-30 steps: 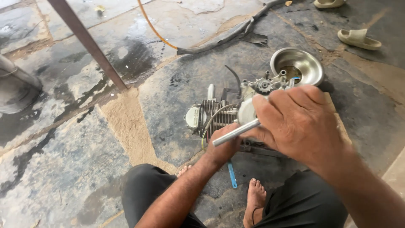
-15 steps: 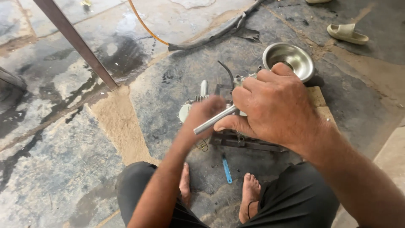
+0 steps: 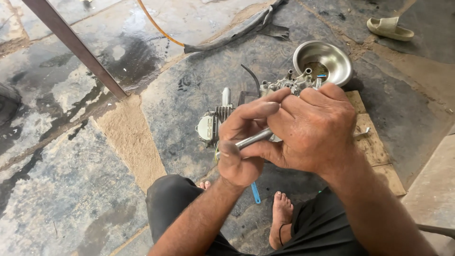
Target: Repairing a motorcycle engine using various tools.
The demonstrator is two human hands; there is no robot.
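Your grip is clenched: both your left hand point(image 3: 241, 151) and right hand point(image 3: 315, 128) grasp the metal rod point(image 3: 251, 139), held above the small engine point(image 3: 265, 109) on the stone floor point(image 3: 71, 189). It looks stiff, smooth, probably oily and slippery; hold it near both ends.

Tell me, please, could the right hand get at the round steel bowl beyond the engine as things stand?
Probably yes: the round steel bowl lies open just beyond the right hand, though that hand holds a silver metal rod with the left hand.
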